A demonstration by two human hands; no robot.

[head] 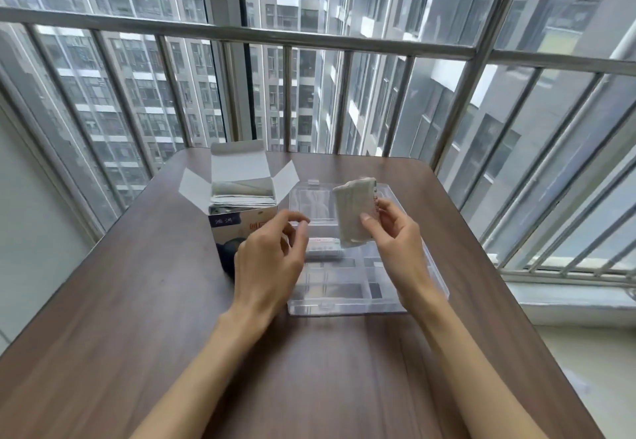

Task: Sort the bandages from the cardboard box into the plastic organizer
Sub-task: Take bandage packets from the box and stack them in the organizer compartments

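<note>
Stack of bandages [354, 213], pale wrapped strips bunched together, sits just right of frame centre, held upright above the far half of the clear plastic organizer [430, 287]. Right hand [395, 235] pinches the stack at its lower right edge, thumb on the near face and fingers behind; the stack stands up and to the left of that hand, most of it clear of the palm. Probable reason for the upright hold: it keeps the strips squared and lets the person fan or peel some off over the compartments. Left hand [272, 252] hovers just left of the stack, apart from it, fingers loosely curled with thumb and forefinger nearly meeting, holding nothing; it looks poised to take strips from the bunch, though that is a reading only. A few flat packets already lie in a middle compartment of the organizer, below the stack; what they are is too blurred to confirm. Organizer lies open and flat at centre right of the wooden table [137, 318], within easy reach of both hands. Cardboard box [241, 204], upper left of centre, stands just beside the organizer with flaps spread, more pale strips inside, so transfers are short. Window bars and tower blocks fill the upper frame.
</note>
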